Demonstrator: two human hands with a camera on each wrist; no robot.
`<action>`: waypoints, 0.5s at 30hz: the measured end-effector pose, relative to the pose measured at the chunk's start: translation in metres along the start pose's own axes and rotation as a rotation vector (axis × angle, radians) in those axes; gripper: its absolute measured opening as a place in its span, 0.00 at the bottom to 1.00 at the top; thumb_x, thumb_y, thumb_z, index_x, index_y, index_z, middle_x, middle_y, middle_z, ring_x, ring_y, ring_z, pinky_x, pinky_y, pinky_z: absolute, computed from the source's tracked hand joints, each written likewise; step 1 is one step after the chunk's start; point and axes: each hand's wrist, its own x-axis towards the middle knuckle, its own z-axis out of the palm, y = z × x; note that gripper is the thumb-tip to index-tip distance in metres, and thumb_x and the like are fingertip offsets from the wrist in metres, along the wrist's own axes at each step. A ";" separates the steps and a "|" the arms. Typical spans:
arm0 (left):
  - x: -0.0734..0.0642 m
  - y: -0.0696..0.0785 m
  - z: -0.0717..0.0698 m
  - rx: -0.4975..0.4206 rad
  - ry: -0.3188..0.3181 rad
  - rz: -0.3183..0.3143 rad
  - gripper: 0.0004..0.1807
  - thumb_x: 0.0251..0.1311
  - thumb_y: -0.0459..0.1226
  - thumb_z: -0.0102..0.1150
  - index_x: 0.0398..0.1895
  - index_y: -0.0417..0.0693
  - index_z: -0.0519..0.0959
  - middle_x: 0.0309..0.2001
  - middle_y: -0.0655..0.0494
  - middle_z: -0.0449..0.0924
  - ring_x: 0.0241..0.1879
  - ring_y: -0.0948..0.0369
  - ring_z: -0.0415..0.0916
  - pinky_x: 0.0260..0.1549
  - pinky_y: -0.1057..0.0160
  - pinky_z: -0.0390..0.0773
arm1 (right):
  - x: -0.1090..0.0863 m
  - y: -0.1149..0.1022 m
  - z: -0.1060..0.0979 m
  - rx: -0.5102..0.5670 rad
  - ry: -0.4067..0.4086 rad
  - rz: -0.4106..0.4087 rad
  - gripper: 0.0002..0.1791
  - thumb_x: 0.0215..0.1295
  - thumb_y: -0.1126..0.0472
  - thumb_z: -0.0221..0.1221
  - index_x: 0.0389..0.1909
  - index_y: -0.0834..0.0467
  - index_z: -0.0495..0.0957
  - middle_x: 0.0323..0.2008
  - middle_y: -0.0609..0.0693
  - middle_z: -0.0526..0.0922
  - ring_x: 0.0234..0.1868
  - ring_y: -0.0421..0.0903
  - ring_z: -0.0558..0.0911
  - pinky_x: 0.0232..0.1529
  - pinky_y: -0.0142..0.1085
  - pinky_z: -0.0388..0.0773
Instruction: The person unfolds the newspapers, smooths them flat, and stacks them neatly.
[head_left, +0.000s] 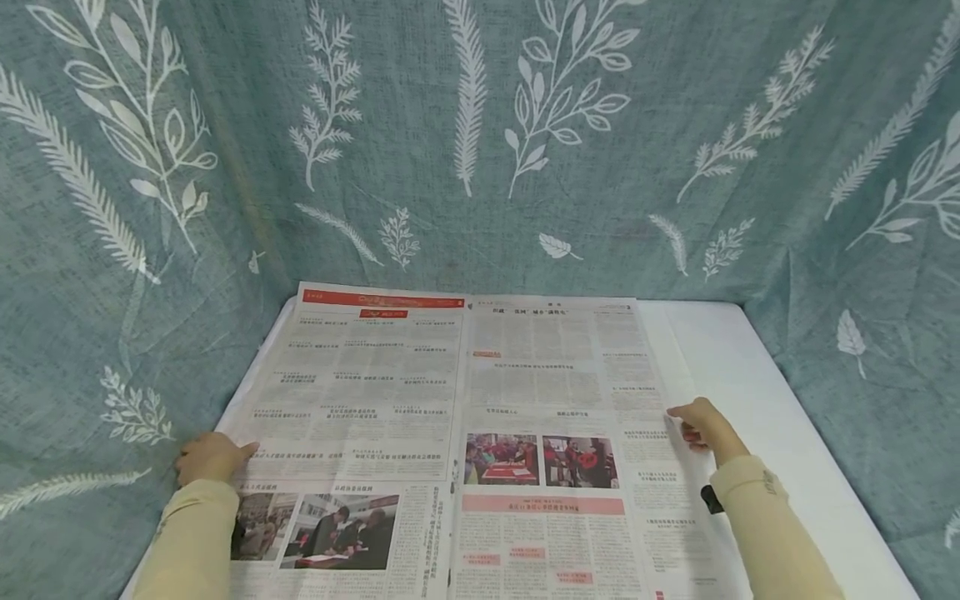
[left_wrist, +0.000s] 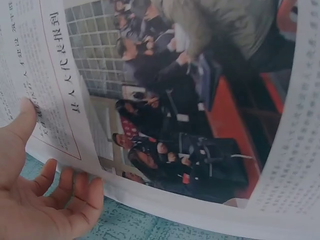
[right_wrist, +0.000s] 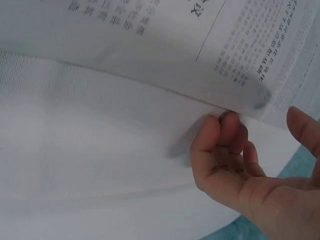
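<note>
A wide newspaper (head_left: 525,383) lies spread over the white table, its centre fold running toward me. At its left edge is my left hand (head_left: 212,458). In the left wrist view the thumb (left_wrist: 27,112) lies over the printed sheet, while the loosely bent fingers (left_wrist: 75,187) are beside the paper's edge. My right hand (head_left: 708,425) is at the newspaper's right edge. The right wrist view shows its bent fingers (right_wrist: 220,132) right at the paper's border, with the thumb (right_wrist: 302,125) spread away from them.
White tabletop (head_left: 757,392) shows along the right of the newspaper. Green-blue cloth (head_left: 420,233) with white leaf prints hangs behind the table and on both sides. A small black object (head_left: 711,499) sits at the right wrist, by the sleeve.
</note>
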 end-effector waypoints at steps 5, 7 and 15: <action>0.000 -0.001 -0.001 -0.033 -0.033 -0.037 0.45 0.60 0.45 0.55 0.53 0.06 0.49 0.48 0.12 0.58 0.50 0.27 0.61 0.48 0.36 0.70 | 0.003 0.001 0.006 -0.045 -0.017 0.013 0.20 0.64 0.59 0.50 0.45 0.72 0.61 0.23 0.51 0.67 0.25 0.44 0.68 0.29 0.35 0.71; 0.000 -0.001 0.000 -0.047 -0.043 -0.051 0.45 0.59 0.45 0.56 0.53 0.06 0.49 0.50 0.12 0.56 0.51 0.27 0.58 0.50 0.36 0.69 | 0.004 0.003 0.006 -0.058 -0.031 0.018 0.22 0.64 0.58 0.51 0.47 0.73 0.61 0.22 0.51 0.67 0.25 0.44 0.68 0.30 0.35 0.69; -0.002 -0.007 -0.004 -0.083 -0.028 0.105 0.41 0.55 0.42 0.60 0.48 0.05 0.58 0.45 0.10 0.59 0.45 0.27 0.64 0.47 0.38 0.71 | 0.009 0.009 0.005 -0.072 -0.045 0.018 0.23 0.68 0.54 0.48 0.48 0.73 0.63 0.23 0.52 0.68 0.25 0.44 0.68 0.29 0.35 0.68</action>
